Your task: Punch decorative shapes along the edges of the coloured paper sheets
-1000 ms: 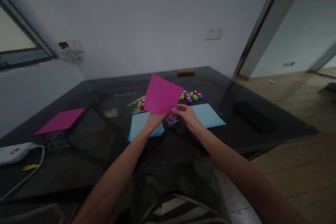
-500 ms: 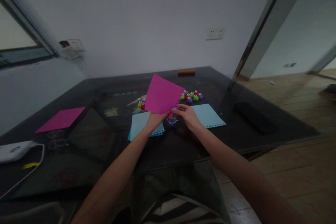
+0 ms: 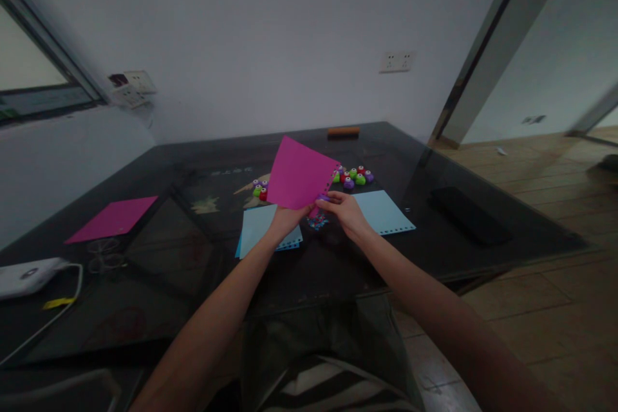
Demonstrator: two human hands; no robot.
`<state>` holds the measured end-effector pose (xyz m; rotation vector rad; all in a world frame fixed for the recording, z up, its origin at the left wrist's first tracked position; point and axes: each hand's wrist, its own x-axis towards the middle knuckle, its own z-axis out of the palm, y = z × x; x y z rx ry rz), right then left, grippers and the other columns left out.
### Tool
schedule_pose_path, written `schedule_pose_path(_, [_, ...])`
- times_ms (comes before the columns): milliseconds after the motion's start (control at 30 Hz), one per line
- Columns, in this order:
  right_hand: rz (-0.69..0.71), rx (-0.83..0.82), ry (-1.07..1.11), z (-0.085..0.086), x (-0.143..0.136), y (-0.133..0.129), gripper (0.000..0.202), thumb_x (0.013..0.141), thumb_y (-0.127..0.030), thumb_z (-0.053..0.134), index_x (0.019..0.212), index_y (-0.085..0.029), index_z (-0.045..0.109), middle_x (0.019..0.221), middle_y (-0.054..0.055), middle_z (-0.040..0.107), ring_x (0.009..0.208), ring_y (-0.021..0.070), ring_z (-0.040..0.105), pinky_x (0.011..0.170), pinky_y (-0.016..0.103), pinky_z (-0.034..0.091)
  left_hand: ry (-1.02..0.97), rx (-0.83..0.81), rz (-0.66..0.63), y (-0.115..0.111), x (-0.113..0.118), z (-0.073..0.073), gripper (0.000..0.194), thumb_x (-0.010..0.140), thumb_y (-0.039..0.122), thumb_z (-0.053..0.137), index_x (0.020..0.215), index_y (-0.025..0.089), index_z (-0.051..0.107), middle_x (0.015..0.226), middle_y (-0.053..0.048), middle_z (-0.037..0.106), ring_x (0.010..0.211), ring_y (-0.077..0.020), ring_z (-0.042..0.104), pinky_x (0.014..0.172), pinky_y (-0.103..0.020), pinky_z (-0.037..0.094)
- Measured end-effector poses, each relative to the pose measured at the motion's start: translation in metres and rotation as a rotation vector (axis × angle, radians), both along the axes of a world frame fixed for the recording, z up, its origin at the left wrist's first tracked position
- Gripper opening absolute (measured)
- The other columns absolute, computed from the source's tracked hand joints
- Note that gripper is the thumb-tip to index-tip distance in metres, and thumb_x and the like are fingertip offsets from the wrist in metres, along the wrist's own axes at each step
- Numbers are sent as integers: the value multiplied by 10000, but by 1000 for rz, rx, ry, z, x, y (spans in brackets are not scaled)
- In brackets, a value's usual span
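My left hand point(image 3: 288, 217) grips the lower edge of a pink sheet of paper point(image 3: 299, 174), which is tilted up above the table. Holes run along the sheet's right edge. My right hand point(image 3: 344, 207) is closed on a small purple craft punch point(image 3: 322, 198) at that edge, near the bottom corner. Beneath the hands lies a pile of small coloured paper bits point(image 3: 317, 222). Pale blue sheets point(image 3: 258, 232) with punched edges are stacked under my left wrist. Another pale blue sheet point(image 3: 383, 209), also punched along one edge, lies beyond my right wrist.
Several red, green and purple punches point(image 3: 357, 176) stand behind the sheet, with more punches point(image 3: 259, 190) to its left. A pink sheet point(image 3: 113, 219), a white power strip point(image 3: 29, 277) with its cord, a black case point(image 3: 468, 215) and a brown roll point(image 3: 343, 132) lie on the dark table.
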<state>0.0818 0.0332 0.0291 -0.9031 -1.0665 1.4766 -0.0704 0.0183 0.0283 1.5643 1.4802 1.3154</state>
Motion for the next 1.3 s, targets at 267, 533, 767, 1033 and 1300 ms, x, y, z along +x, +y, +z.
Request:
schedule_pose_path(267, [8, 0, 24, 3, -1, -2, 327, 496, -200, 801, 753, -180, 600, 744, 1, 649, 671, 135, 599, 719, 307, 477, -3, -2, 4, 0, 0, 0, 386, 671, 282, 681, 1041, 187, 622, 1085, -95, 654, 1012, -245, 587, 913, -387, 423])
schedule_pose_path(533, [12, 14, 39, -1, -1, 1, 318, 491, -195, 799, 749, -178, 613, 759, -1, 656, 678, 132, 598, 724, 303, 475, 65, 6, -27, -1, 0, 2, 365, 706, 310, 650, 1051, 195, 615, 1057, -71, 668, 1086, -220, 551, 963, -368, 388])
schedule_pose_path(767, [-11, 27, 33, -1, -1, 1, 299, 490, -168, 791, 731, -177, 614, 731, -8, 659, 670, 133, 598, 716, 305, 472, 43, -22, -7, -2, 2, 4, 341, 705, 286, 655, 1033, 197, 625, 1044, -79, 672, 1048, -219, 574, 944, -366, 402])
schedule_pose_path(1033, [-34, 27, 26, -4, -1, 4, 332, 469, -170, 796, 744, -176, 611, 725, -7, 658, 683, 138, 598, 731, 310, 460, 36, -2, -8, 2, 0, -1, 399, 694, 295, 667, 1066, 165, 604, 1065, -91, 662, 1027, -219, 581, 937, -378, 410])
schedule_pose_path(1300, [0, 48, 38, -6, 0, 5, 326, 471, -187, 795, 740, -186, 611, 717, -7, 657, 667, 139, 590, 726, 316, 458, 37, -42, 21, 1, 1, 0, 384, 682, 283, 680, 1040, 159, 618, 1060, -102, 661, 1008, -231, 590, 914, -371, 431])
